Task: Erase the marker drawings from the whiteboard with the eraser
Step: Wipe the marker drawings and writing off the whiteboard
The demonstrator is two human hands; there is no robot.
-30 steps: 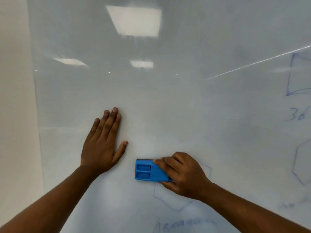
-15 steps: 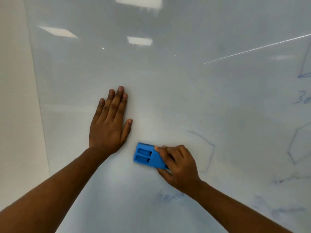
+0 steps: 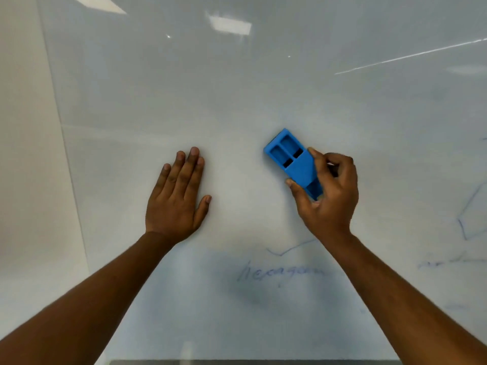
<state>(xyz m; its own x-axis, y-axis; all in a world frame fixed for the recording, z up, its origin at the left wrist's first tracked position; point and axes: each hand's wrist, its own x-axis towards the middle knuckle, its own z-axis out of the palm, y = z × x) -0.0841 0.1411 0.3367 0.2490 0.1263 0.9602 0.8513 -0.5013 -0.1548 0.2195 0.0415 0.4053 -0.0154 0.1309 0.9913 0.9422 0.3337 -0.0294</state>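
Beside the flat left hand (image 3: 177, 198), right hand (image 3: 329, 196) grips eraser (image 3: 292, 160) (tilted)

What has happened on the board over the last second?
The right hand swept the blue eraser up over the hexagon outline, wiping most of it away and turning the eraser from level to slanted. Only a short bottom stroke remains. The left hand stayed flat on the whiteboard, and the word below is still there.
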